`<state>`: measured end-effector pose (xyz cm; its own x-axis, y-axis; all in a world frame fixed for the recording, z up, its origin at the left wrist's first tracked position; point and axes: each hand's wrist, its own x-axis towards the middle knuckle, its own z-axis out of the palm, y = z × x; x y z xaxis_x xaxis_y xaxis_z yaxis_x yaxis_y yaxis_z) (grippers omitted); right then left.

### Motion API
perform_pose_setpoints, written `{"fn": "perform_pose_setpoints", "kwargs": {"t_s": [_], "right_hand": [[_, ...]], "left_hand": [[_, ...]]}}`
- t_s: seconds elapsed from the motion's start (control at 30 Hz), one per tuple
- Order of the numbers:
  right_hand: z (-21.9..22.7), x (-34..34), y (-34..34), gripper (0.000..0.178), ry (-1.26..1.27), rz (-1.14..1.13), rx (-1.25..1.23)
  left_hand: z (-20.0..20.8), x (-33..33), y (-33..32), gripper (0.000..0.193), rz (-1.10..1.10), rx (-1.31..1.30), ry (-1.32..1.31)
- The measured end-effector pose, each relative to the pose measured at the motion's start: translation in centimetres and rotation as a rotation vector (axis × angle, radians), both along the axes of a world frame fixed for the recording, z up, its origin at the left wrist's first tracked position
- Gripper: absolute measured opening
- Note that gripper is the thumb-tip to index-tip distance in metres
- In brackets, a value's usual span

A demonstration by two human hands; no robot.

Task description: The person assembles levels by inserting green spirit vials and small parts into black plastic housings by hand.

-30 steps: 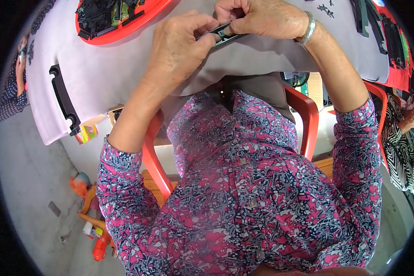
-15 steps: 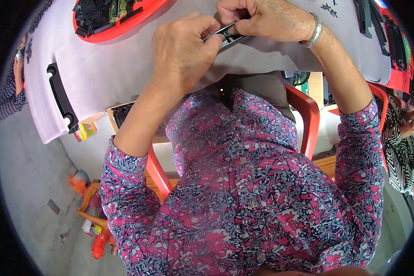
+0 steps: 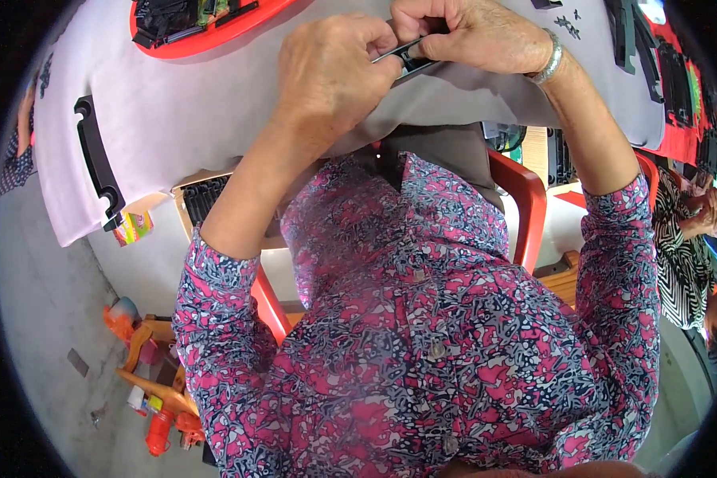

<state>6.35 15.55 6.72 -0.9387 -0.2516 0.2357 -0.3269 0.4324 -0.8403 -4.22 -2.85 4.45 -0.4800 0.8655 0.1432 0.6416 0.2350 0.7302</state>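
Between my two hands is a long, narrow black plastic piece (image 3: 412, 67), held above the near edge of the cloth-covered table. My left hand (image 3: 338, 68) pinches its left end with thumb and fingers. The right hand (image 3: 474, 36), with a silvery bracelet at the wrist, grips the other end, its thumb pressed on the top side. Bent fingers hide much of the piece. Left of my left arm, a long black strip (image 3: 98, 159) with notched ends lies on the cloth.
A red tray (image 3: 203, 44) of black parts sits at the far left. Small black bits (image 3: 568, 26) and long black strips (image 3: 623, 36) lie at the far right. Below the tabletop is a wooden box (image 3: 189, 213) of black parts. Other people are at both sides.
My hands and the black piece have shifted slightly right and up in the picture, as the whole view moves a little. The grip looks the same.
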Motion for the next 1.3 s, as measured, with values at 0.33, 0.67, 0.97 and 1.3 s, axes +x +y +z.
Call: {"fn": "perform_pose_setpoints", "kwargs": {"t_s": [0.33,0.67,0.97,1.3], "right_hand": [[-0.3,-0.1,-0.3,0.007,0.081,-0.033,0.049],[0.3,0.1,-0.8,0.009,-0.364,-0.200,-0.006],[0.2,0.5,-1.7,0.012,0.036,-0.210,0.189],[-0.8,-0.4,-1.5,0.014,-0.179,-0.240,0.095]], "left_hand": [[0.1,-0.3,-0.5,0.020,-0.131,0.019,-0.059],[0.9,-0.3,-0.7,0.022,-0.100,-0.011,-0.092],[1.0,-0.6,-1.0,0.023,-0.047,-0.082,-0.261],[1.0,-1.1,-1.1,0.025,-0.045,-0.130,-0.263]]}}
